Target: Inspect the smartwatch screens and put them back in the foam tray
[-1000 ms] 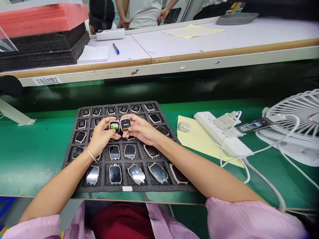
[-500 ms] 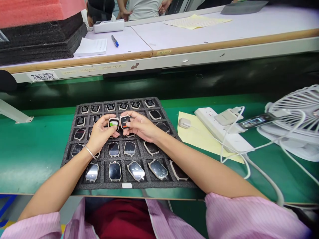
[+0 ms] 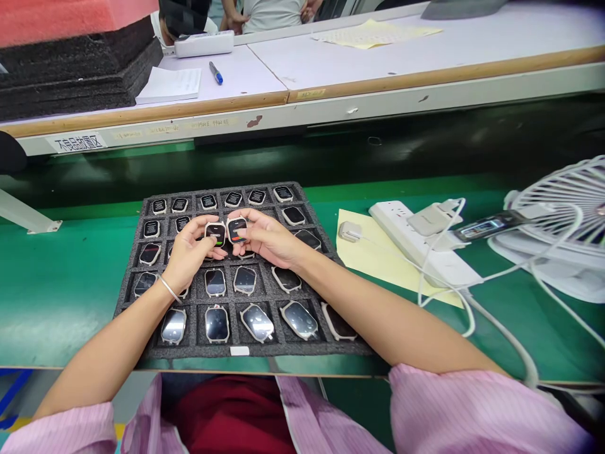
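Note:
My left hand (image 3: pixel 191 252) grips a smartwatch without a strap (image 3: pixel 215 232), its thumb on the lit screen. Close beside it, my right hand (image 3: pixel 265 238) pinches a second smartwatch (image 3: pixel 236 226), thumb resting on its screen, where a red-orange patch shows low down. Both watches are held just above a black foam tray (image 3: pixel 240 192) with square compartments. Strapless smartwatches lie in the compartments: the far rows show white text on dark screens, while nearer ones such as this watch (image 3: pixel 217 324) have dark, reflective faces. My hands and forearms hide some compartments.
A power strip (image 3: pixel 397 221) with a plugged-in charger and loose white cables lies right of the tray, partly on yellow paper (image 3: pixel 363 255). A white fan (image 3: pixel 562 221) stands far right. The shelf behind holds foam blocks (image 3: pixel 75 75), a notepad (image 3: pixel 170 85) and a pen (image 3: pixel 216 73).
The left watch's screen has gone from a large green area with text to mostly dark with a small green strip. Both hands keep their hold on the watches.

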A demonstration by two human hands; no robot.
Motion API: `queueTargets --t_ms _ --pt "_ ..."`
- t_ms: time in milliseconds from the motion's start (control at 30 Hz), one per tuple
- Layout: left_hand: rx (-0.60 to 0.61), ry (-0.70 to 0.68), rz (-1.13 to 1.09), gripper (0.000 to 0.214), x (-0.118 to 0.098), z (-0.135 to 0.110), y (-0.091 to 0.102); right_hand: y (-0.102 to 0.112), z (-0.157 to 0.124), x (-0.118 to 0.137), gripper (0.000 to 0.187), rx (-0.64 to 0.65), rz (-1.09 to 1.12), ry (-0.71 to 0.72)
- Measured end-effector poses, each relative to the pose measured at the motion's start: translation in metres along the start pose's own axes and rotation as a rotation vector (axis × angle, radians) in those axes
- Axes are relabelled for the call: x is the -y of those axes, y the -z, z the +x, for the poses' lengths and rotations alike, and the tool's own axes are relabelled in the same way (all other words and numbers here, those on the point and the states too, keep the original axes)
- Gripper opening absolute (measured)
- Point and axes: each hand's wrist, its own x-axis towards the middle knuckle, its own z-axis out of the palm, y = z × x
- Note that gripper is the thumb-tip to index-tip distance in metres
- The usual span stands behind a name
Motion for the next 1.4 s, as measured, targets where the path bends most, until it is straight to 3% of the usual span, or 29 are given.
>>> queueTargets --t_ms 667,1033,1400 --pt "0.003 0.030 -0.031 0.041 -0.0005 0.0002 -0.0010 -0.0027 -0.0011 0.0023 0.042 -0.025 -0.026 -0.015" --pt "-0.124 0.217 -0.218 0.040 0.0001 0.0024 0.0002 -0.0053 -0.0007 0.0073 0.035 -0.270 0.072 -0.197" --pt "-0.119 0.272 -0.200 0.042 -0.0044 0.0005 0.0014 -0.0024 -0.0022 0.0054 0.033 -0.214 0.029 -0.152"
